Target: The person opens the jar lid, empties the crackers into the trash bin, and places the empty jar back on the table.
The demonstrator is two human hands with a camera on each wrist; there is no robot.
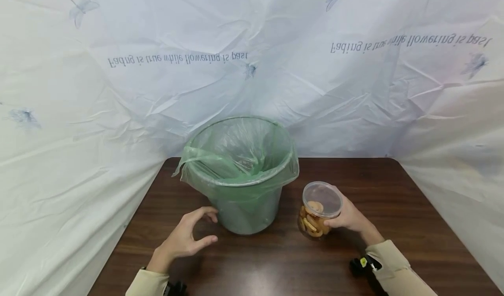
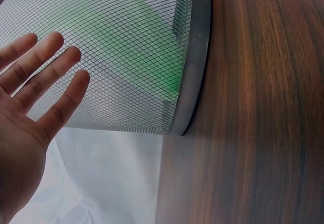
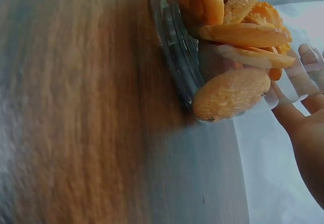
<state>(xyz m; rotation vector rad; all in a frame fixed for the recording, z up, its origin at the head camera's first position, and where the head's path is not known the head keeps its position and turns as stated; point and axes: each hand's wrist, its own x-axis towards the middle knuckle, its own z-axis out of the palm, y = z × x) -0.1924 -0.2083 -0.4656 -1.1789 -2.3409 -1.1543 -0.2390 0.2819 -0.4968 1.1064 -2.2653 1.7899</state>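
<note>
Mesh bin (image 1: pixel 244 217) upright on a wood-grain table (image 1: pixel 271 265). Green liner (image 1: pixel 252 195) folded out over its rim all round, probably so it won't slip in; a loose tail hangs at the rim's 9 o'clock.

Jar (image 1: pixel 302 227) of cookies (image 1: pixel 311 226) at the bin's 4 o'clock, apart from it, top upward. Right hand (image 1: pixel 348 215) grips it from the jar's 3 o'clock, thumb on the near side, other fingers behind, showing through the clear wall in the right wrist view. A side hold, I'd judge, to leave the top free and suit a smooth, round wall. Base close to the wood; cannot tell whether it touches.

Left hand (image 1: pixel 183 239) holds nothing: fingers spread, thumb apart, at the bin's 7 to 8 o'clock, fingertips near the mesh; contact uncertain. Hands well apart.

Writing: white sheet (image 1: pixel 283 94) behind, printed twice, at 11 and 1 o'clock, flipped top to bottom: "Fading is true while flowering is past", wrinkles eating letters. No brand or label seen on jar or bin.
</note>
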